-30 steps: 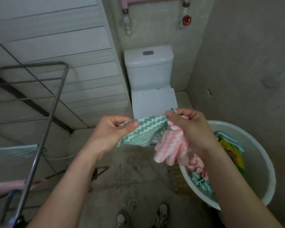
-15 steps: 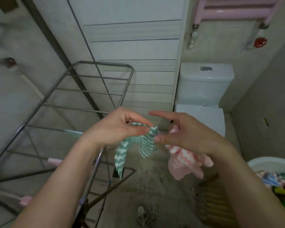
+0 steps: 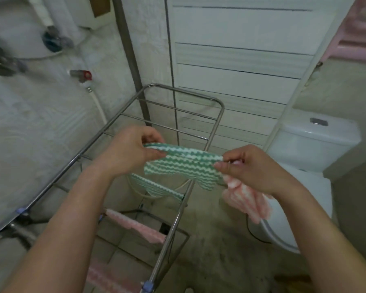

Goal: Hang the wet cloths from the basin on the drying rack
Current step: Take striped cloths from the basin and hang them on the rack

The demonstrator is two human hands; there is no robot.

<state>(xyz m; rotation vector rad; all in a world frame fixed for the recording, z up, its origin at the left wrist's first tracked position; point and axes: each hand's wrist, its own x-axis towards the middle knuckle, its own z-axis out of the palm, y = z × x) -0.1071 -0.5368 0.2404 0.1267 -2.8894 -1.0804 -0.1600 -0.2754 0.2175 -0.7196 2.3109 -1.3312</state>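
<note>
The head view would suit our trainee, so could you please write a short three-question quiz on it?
1. True or false: the green cloth is held stretched between the left grip and the right grip.
2. Multiple choice: what else does the right grip hold?
A) a pink cloth
B) a clothes peg
C) nothing
3. Fill in: the white fixture to the right of the drying rack is a ____.

Key: 1 true; 2 A; 3 toilet.
</note>
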